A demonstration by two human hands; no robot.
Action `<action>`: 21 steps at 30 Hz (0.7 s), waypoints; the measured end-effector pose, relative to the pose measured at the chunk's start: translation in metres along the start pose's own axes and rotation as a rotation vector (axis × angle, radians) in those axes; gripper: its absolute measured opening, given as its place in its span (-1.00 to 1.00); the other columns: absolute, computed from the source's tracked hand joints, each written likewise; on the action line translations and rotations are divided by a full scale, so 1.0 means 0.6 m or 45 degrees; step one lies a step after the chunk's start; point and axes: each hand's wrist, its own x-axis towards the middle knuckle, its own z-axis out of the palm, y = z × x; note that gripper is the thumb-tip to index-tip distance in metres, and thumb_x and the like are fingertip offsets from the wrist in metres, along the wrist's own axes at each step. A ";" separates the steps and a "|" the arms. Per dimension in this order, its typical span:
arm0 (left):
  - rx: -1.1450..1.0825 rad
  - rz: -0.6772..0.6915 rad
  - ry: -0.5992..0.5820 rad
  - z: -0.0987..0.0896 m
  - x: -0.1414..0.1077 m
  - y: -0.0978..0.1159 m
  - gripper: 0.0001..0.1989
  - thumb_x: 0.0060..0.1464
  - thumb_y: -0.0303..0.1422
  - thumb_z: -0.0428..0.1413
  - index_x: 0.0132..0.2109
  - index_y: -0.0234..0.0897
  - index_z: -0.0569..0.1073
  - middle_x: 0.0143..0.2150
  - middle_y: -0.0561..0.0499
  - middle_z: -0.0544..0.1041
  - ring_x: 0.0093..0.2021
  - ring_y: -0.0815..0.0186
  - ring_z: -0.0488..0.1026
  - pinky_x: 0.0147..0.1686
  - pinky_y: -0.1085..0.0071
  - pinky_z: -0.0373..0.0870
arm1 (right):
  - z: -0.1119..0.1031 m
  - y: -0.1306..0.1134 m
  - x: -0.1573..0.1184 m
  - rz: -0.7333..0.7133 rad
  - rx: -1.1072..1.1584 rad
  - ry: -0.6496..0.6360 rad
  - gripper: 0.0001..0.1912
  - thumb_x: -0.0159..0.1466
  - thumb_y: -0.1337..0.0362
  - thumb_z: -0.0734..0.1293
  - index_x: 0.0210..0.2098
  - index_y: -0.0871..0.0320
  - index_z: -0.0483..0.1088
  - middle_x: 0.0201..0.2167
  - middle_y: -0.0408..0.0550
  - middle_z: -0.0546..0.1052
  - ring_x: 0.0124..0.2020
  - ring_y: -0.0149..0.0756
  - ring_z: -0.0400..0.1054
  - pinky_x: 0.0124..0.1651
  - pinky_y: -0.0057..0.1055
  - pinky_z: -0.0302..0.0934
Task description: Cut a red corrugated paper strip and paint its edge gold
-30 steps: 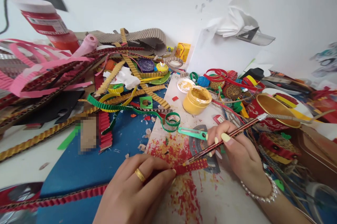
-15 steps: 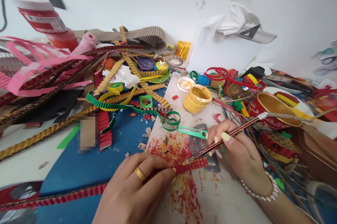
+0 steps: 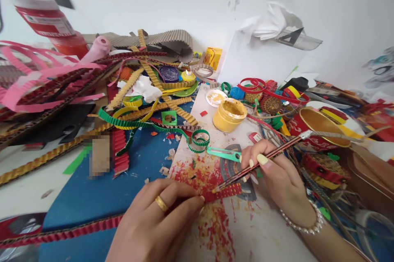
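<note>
Holding red strip [image 3: 227, 192] at 5 o'clock from view centre in left hand [image 3: 163, 217]; gripping paintbrush [image 3: 278, 151] in right hand [image 3: 278, 176], tip at strip, 2 o'clock from left hand. Could smear yellow marks [image 3: 235, 189], if wet, by dragging paintbrush; could misplace strokes through loose pinning.

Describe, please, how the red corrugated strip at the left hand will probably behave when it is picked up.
The red strip would probably feel light, since it looks thin and narrow. It likely bends easily, as the similarly ridged green strip lies curled. Its yellow marks might smear if wet.
</note>
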 end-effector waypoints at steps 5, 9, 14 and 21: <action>-0.008 0.003 0.012 0.000 0.003 -0.004 -0.80 0.29 -0.44 -0.04 -0.09 -0.10 0.45 -0.19 0.13 0.50 -0.19 0.40 0.37 -0.21 0.48 0.27 | 0.000 -0.002 -0.001 0.001 -0.017 0.006 -0.78 0.38 0.17 0.19 -0.36 0.06 0.34 -0.48 -0.18 0.37 -0.48 -0.37 0.23 -0.42 -0.42 0.14; -0.021 0.016 -0.008 -0.001 0.003 0.000 -0.80 0.28 -0.46 -0.02 -0.08 -0.11 0.45 -0.17 0.14 0.49 -0.16 0.40 0.35 -0.17 0.48 0.24 | -0.001 -0.003 0.000 -0.010 -0.012 0.009 -0.78 0.37 0.15 0.19 -0.37 0.06 0.34 -0.48 -0.19 0.37 -0.48 -0.38 0.23 -0.41 -0.43 0.15; -0.051 -0.077 -0.004 0.000 0.001 0.011 -0.80 0.30 -0.46 -0.04 -0.08 -0.10 0.44 -0.17 0.14 0.48 -0.15 0.39 0.32 -0.15 0.44 0.21 | 0.001 -0.003 0.001 0.008 -0.012 0.006 -0.78 0.37 0.15 0.19 -0.37 0.06 0.34 -0.48 -0.19 0.36 -0.48 -0.38 0.22 -0.42 -0.44 0.14; -0.051 -0.085 -0.001 0.000 0.000 0.011 -0.80 0.30 -0.45 -0.04 -0.09 -0.10 0.44 -0.18 0.14 0.48 -0.16 0.39 0.33 -0.17 0.44 0.22 | 0.001 -0.002 0.002 -0.016 -0.019 -0.010 -0.78 0.38 0.17 0.18 -0.36 0.06 0.34 -0.47 -0.19 0.37 -0.47 -0.39 0.22 -0.41 -0.44 0.15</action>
